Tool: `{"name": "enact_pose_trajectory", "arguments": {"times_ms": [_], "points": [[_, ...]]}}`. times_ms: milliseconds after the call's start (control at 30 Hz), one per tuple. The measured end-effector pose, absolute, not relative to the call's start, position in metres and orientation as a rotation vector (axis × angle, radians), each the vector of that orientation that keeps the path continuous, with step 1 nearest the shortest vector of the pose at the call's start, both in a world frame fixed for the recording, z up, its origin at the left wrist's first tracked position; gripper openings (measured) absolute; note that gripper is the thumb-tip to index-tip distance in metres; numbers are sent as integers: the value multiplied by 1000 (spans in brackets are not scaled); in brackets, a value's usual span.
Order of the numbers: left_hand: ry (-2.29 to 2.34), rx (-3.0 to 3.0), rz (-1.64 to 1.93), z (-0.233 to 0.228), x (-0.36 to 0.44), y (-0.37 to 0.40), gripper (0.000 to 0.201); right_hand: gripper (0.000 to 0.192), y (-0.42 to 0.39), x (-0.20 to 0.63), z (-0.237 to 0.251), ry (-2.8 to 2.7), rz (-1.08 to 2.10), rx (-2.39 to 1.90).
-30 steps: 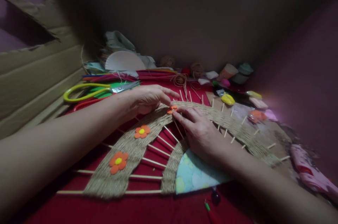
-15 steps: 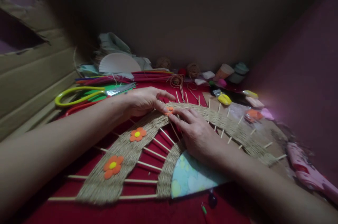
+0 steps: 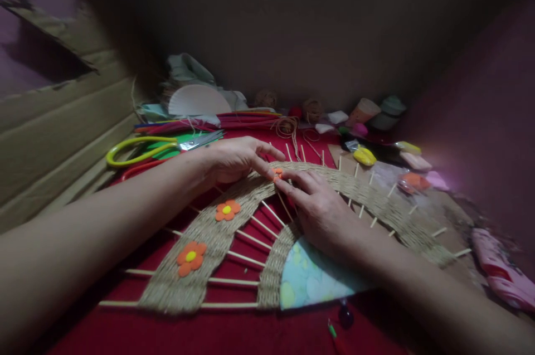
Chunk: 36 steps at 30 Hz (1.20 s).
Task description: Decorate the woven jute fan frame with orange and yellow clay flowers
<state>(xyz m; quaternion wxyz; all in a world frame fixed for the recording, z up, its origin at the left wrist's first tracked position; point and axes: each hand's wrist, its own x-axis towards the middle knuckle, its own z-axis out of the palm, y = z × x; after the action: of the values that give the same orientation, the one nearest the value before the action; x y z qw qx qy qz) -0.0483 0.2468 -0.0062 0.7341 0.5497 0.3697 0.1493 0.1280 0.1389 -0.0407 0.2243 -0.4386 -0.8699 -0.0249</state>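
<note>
A fan-shaped woven piece (image 3: pixel 175 291) of straw-coloured cord on thin wooden sticks lies on a red surface. Two orange flowers with yellow centres, a lower flower (image 3: pixel 191 256) and an upper flower (image 3: pixel 228 210), sit flat on its left band. At the top of the arc is another small orange flower (image 3: pixel 277 174), partly covered by fingers. My left hand (image 3: pixel 242 159) has its thumb on this flower, with the index finger stretched above it. From the other side, my right hand (image 3: pixel 320 199) closes its fingertips on the flower. A pastel patterned panel (image 3: pixel 313 282) fills the fan's base.
Yellow-handled scissors (image 3: pixel 144 149) lie left of the fan. Behind are pipe cleaners (image 3: pixel 246 121), a white folded fan (image 3: pixel 199 100) and twine balls (image 3: pixel 312 110). A pink glue gun (image 3: pixel 499 271) and clay packets (image 3: pixel 413 181) lie at right; a dark bead (image 3: pixel 345 316) is in front.
The whole scene has shifted slightly right in view. Both hands stay at the same flower, their fingers nearly unchanged.
</note>
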Motion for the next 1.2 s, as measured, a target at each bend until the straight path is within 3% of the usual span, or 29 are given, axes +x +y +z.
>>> {"name": "enact_pose_trajectory", "arguments": {"times_ms": [433,667,900,1200], "points": [[752,1225,353,-5,-49,246,42,52,140,128,-40,-2248,-9,-1168],[929,1152,380,-1,-41,240,56,50,152,130,-42,-2274,-98,-1276],[963,1202,482,-6,-36,237,50,49,156,128,-45,-2314,-137,-1314],[993,1159,463,-3,-35,237,56,47,154,131,-44,-2274,-43,-1274]]}}
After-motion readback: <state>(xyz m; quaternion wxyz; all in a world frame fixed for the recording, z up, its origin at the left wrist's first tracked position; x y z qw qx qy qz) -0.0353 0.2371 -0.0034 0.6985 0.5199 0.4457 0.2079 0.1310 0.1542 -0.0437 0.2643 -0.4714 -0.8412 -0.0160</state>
